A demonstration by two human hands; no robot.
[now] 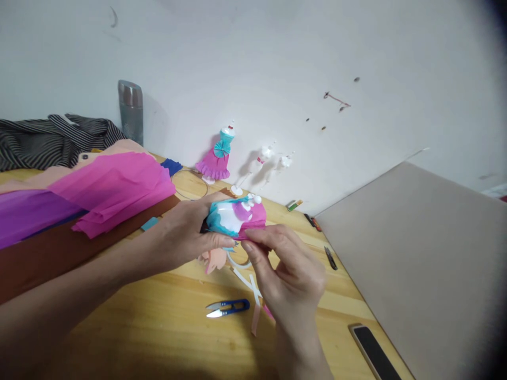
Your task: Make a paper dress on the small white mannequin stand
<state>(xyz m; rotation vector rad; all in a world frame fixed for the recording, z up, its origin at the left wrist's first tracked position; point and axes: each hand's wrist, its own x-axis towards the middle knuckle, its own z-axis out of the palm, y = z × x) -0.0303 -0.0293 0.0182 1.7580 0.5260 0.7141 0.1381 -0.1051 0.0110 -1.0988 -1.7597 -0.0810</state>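
Note:
A small white mannequin form point(227, 217), partly covered in teal and pink crepe paper, is held over the wooden table. My left hand point(190, 229) is wrapped round its teal side, with the thumb along the lower edge. With thumb and forefinger, my right hand point(283, 258) pinches the pink paper point(257, 214) at the form's right side. Below the hands lie white strips point(247, 281), a peach paper scrap point(216, 259) and blue-handled thread snips point(227, 307).
A dressed mini mannequin point(216, 155) and two bare white ones point(266, 153) stand by the wall. Crepe paper sheets point(122, 182) cover the left side, near striped cloth point(59, 140) and a tumbler point(131, 113). At right lie a cutter point(330, 258) and a phone point(374, 348).

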